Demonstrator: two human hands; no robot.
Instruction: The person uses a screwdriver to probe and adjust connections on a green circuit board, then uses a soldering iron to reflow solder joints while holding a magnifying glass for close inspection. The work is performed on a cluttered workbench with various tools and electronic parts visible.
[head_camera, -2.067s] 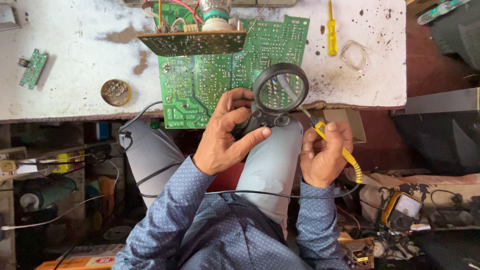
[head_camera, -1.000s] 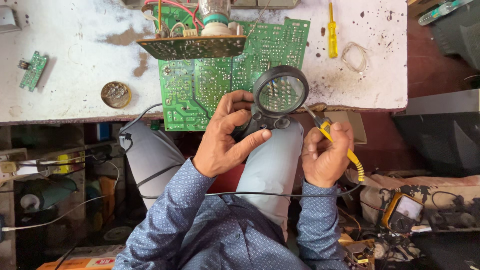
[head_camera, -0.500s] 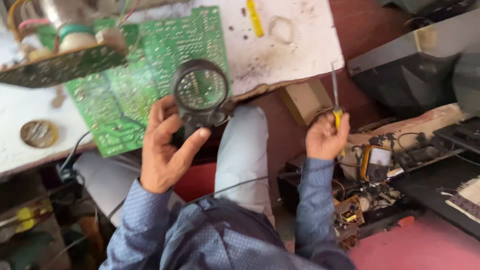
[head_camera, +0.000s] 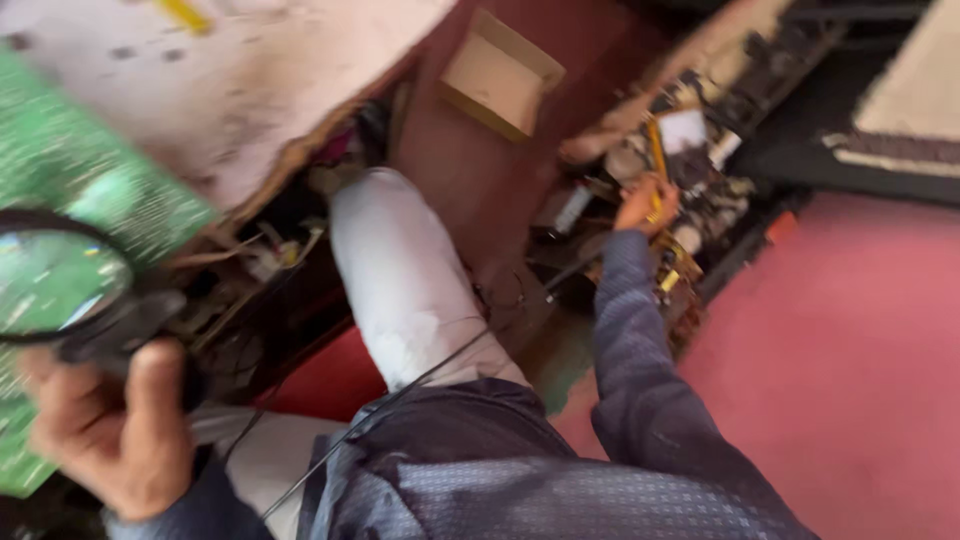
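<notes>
My left hand (head_camera: 105, 435) grips the black handle of a round magnifying glass (head_camera: 50, 285) at the lower left, held over a green circuit board (head_camera: 90, 190) that lies at the edge of the white worktable (head_camera: 250, 90). My right hand (head_camera: 645, 205) is stretched out to the right and down, closed around a yellow-handled tool (head_camera: 657, 150) among a pile of electronic parts (head_camera: 690, 190) on the floor. The view is blurred by motion.
My knee in light trousers (head_camera: 400, 280) sits in the middle. A small cardboard box (head_camera: 500, 75) hangs beside the table. A thin black cable (head_camera: 420, 375) crosses my lap. Red floor (head_camera: 850, 350) spreads to the right, with a dark mat (head_camera: 900, 100) at the top right.
The view has swung right and down. My right hand has moved from my lap out to the pile of parts on the floor with the yellow-handled tool. The left hand keeps the magnifying glass.
</notes>
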